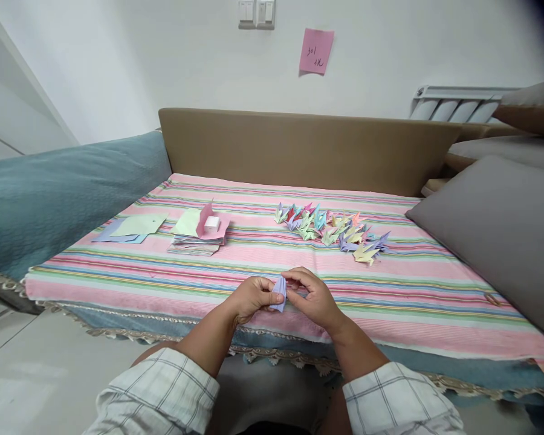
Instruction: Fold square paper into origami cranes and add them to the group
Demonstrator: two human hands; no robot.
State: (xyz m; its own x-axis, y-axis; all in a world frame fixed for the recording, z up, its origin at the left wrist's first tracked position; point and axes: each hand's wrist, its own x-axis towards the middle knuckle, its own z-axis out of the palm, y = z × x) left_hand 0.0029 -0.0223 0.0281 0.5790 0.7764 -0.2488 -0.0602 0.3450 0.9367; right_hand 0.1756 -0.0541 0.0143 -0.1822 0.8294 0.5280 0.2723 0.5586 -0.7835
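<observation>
A small lavender folded paper (pixel 278 292) is held over the front part of the striped cover. My left hand (pixel 254 298) pinches it from the left, its thumb lying across the front of the paper. My right hand (pixel 315 299) meets the paper's right side, with the thumb and a fingertip at its edge and top. Its other fingers are curled, and some fingertips are hidden behind the paper. Farther back on the right lies a group of several colourful paper cranes (pixel 330 226), the nearest being a pale yellow crane (pixel 366 254).
A stack of paper sheets (pixel 197 244) carries a folded pink sheet and a small white block (pixel 212 223). Loose green and blue sheets (pixel 140 225) lie left of it. Grey cushions (pixel 494 241) are at right, a blue armrest (pixel 72 187) at left, a brown backrest (pixel 299 148) behind.
</observation>
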